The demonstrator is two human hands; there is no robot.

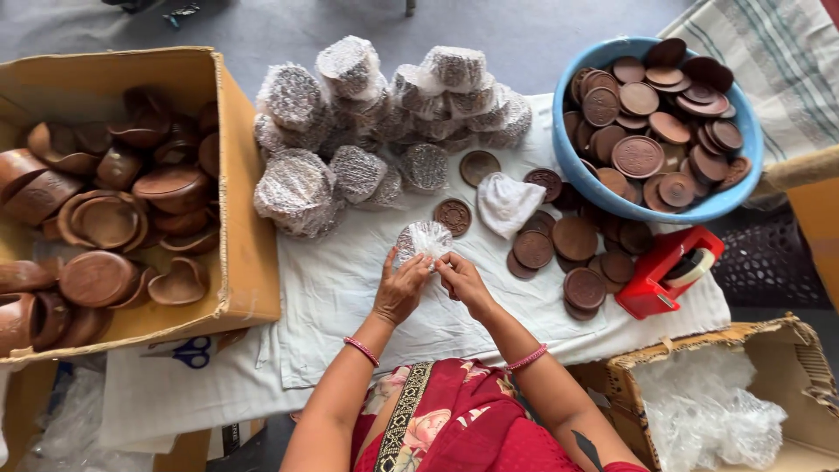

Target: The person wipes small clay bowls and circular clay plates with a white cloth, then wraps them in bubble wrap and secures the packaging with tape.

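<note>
My left hand (401, 286) and my right hand (463, 281) meet over a white cloth (341, 288) and both hold a round brown disc wrapped in bubble wrap (424, 239). The fingers pinch the wrap at its near edge. A bare carved brown disc (453, 216) lies just beyond it, next to a crumpled white cloth piece (507, 203). A heap of several bubble-wrapped bundles (367, 131) sits further back.
A cardboard box (240, 218) of brown clay bowls stands at the left. A blue tub (655, 131) of brown discs is at the right, loose discs (577, 249) beside it. A red tape dispenser (669, 269), a basket (734, 393) with bubble wrap and blue-handled scissors (188, 352) lie nearby.
</note>
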